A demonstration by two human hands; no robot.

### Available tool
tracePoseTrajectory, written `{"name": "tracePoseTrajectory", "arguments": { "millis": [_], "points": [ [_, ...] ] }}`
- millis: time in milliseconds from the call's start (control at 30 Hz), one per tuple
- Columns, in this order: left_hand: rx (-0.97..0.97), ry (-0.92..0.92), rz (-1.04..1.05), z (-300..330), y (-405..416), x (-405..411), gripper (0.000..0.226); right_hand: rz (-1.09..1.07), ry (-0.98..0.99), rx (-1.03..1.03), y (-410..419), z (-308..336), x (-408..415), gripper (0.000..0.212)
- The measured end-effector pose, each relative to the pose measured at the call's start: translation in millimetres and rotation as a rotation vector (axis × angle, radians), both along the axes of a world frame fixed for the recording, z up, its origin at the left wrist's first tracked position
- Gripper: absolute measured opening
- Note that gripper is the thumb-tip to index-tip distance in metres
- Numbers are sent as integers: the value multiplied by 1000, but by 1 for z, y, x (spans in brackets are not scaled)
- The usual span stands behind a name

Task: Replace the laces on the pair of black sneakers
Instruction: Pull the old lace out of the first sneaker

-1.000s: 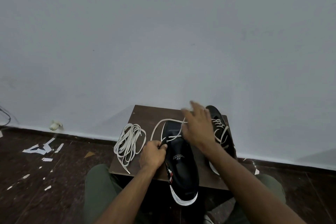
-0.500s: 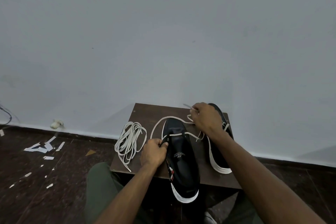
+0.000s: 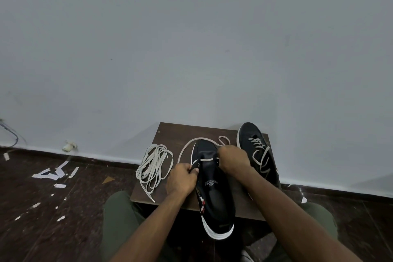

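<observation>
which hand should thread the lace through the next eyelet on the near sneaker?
Probably right. The right hand already pinches the lace at the near sneaker's eyelets; the left hand grips its side, steadying it.

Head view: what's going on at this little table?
A person is lacing the near black sneaker on the small table. The left hand grips its eyelet edge; the right hand pinches the white lace, with one row across. The other sneaker is loosely laced; a spare lace bundle lies left.

Near black sneaker [image 3: 214,195] heel-toward-viewer, one white lace [image 3: 187,149] threaded; far sneaker [image 3: 258,153] laced; spare laces [image 3: 153,166] bundled left.
</observation>
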State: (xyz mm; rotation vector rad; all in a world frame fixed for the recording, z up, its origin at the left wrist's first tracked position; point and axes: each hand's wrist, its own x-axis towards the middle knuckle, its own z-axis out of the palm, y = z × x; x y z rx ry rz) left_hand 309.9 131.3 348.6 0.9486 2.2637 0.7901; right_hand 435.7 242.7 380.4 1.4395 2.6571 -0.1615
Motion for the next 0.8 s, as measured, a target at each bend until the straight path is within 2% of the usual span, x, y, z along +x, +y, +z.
{"name": "tracePoseTrajectory", "arguments": {
  "millis": [67,133,200,267,333,367,433,500,567,633,700,733,800],
  "points": [
    [-4,2,3,-1,0,0,23,-48,20,-93,9,4,2,24],
    [-4,3,7,-1,0,1,22,-141,219,-229,19,18,7,20],
    [-7,4,11,-1,0,1,21,-265,600,-378,26,49,11,21],
    [-11,10,13,-2,1,0,21,-400,1139,-575,30,96,17,22],
    [-13,9,12,-3,2,0,22,-409,1612,-700,36,143,28,21],
    [-13,5,12,-4,2,1,23,-378,1764,-711,38,164,32,19],
    [-14,3,13,-4,2,1,26,-348,1843,-591,39,184,35,15],
    [-14,3,11,-5,2,1,29,-349,1680,-382,38,173,27,15],
    [-14,6,7,-5,1,1,29,-302,1327,-223,35,134,15,14],
    [-13,10,1,-4,1,1,27,-201,858,-207,31,89,8,11],
    [-10,7,0,-4,1,1,24,-126,394,-212,24,52,5,19],
    [-12,6,4,-3,1,1,24,-115,234,-211,20,38,5,22],
    [-13,11,4,-4,2,1,25,-132,85,-235,13,20,4,25]
  ]
}}
